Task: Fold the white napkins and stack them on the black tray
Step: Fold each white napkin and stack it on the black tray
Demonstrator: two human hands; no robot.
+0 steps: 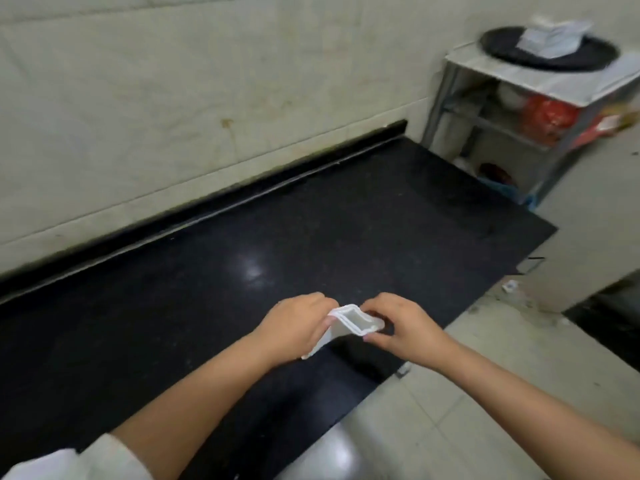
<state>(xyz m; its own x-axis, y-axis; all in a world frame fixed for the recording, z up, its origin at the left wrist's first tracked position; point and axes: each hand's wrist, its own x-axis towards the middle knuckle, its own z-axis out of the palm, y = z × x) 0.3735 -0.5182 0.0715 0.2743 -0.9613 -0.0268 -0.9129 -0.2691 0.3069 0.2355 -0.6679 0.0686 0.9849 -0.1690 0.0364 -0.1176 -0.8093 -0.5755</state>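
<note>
Both hands [349, 327] pinching folded napkin [349, 322], napkin stack [550, 38] on black tray [502, 50]

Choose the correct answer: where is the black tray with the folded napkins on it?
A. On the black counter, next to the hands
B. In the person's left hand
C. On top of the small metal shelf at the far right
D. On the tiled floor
C: the black tray sits on top of the metal shelf at the far right, with folded napkins lying on it.
</note>
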